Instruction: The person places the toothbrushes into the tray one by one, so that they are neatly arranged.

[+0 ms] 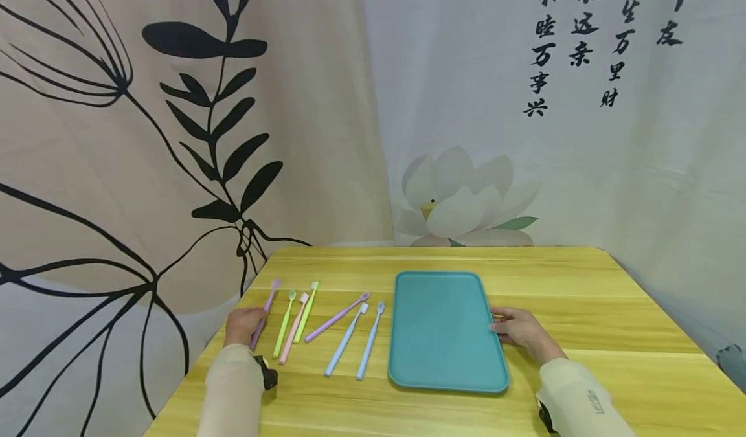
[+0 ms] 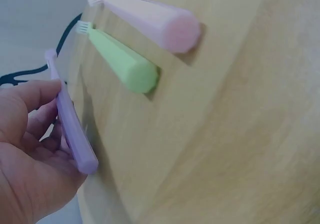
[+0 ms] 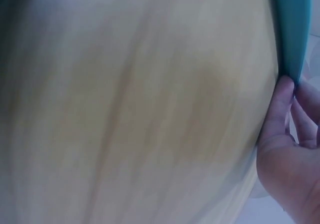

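Note:
At the left of the table, my left hand (image 1: 243, 325) pinches a purple toothbrush (image 1: 269, 301) between thumb and fingers. The left wrist view shows this purple toothbrush (image 2: 75, 129) tilted, its thick handle end toward the camera. My right hand (image 1: 523, 332) holds the right rim of a teal rectangular tray (image 1: 447, 333). In the right wrist view, the thumb and a finger meet at the edge of the tray (image 3: 292, 31); the other fingers are partly hidden.
Between the left hand and the tray lie a green toothbrush (image 1: 283, 327), a pink toothbrush (image 1: 294, 330), another green toothbrush (image 1: 306, 313), a second purple toothbrush (image 1: 335, 319) and two blue toothbrushes (image 1: 346, 341). A patterned curtain (image 1: 326, 133) hangs behind the wooden table (image 1: 583, 281).

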A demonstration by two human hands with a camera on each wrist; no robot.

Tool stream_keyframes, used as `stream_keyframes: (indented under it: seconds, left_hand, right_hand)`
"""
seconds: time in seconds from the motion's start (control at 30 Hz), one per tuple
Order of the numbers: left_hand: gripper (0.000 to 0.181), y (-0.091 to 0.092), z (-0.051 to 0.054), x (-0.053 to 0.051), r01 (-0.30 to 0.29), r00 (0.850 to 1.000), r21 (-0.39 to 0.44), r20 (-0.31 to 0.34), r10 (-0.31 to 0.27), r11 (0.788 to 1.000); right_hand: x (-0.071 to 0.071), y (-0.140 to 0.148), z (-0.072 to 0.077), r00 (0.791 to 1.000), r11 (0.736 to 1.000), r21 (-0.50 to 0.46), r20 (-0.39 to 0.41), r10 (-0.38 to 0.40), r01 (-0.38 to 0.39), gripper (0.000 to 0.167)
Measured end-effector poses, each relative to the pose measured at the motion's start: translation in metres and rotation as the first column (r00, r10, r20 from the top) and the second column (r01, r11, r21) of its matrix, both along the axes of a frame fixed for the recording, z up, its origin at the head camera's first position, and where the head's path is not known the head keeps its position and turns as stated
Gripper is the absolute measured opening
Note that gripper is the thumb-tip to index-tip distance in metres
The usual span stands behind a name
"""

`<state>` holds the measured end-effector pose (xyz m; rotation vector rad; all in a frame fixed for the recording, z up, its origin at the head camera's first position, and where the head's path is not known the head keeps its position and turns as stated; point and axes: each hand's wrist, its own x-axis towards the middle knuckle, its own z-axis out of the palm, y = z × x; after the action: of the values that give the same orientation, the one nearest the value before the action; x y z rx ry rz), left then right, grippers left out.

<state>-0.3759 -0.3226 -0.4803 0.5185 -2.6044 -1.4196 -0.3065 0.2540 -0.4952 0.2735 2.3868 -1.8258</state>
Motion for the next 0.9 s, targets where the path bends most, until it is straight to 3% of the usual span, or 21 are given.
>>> stream_keyframes:
  seconds: [0.17,0.37,0.73,0.9]
  left_hand:
    - [0.037,0.003,0.008,-0.001,-0.007,0.997,0.054,-0.078,0.011,0.998]
    - [0.033,0.02,0.021,-0.004,0.003,0.99,0.134,-0.142,0.016,0.991]
    - [0.038,0.059,0.044,-0.021,0.088,0.988,0.269,-0.145,-0.05,0.959]
    - [0.036,0.086,0.052,-0.023,0.133,0.984,0.305,-0.157,-0.088,0.943]
  right_hand:
    - [0.0,-0.001,0.002,1.0,1.0,0.005,0.005,-0.008,0.008,0.055]
    - [0.0,-0.002,0.003,1.0,1.0,0.024,0.006,-0.001,0.001,0.054]
    - [-0.001,-0.001,-0.002,1.0,0.999,0.031,-0.001,-0.019,0.019,0.053]
    - [-0.001,0.001,0.0,1.0,1.0,0.026,0.012,-0.016,0.016,0.055]
